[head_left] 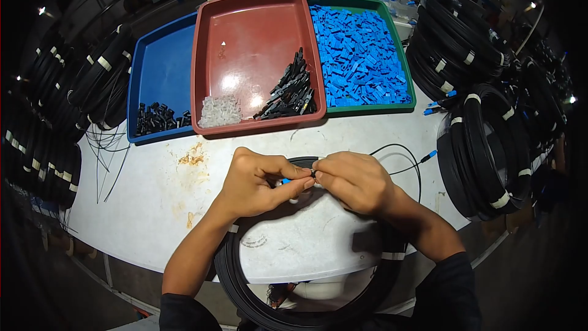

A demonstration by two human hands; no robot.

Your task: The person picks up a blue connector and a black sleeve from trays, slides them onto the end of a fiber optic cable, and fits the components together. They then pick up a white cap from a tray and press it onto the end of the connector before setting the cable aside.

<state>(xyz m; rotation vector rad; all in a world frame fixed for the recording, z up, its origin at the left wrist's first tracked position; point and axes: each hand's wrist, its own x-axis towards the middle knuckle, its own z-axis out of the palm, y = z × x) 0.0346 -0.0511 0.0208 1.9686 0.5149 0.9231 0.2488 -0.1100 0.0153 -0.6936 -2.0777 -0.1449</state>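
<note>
In the head view, my left hand is closed in a pinch, with a blue cable connector showing between its fingers. My right hand pinches right beside it, fingertips meeting the left ones. A small dark piece shows where the fingertips meet; its kind is mostly hidden. Below both hands a coil of black cable, bound with white tape, hangs over the table's front edge. A loose cable end curves out to the right and ends in another blue connector.
A blue tray holds black parts. The red tray holds clear pieces and black parts; blue connectors fill the green tray. More cable coils stand at right, others at left on the white table.
</note>
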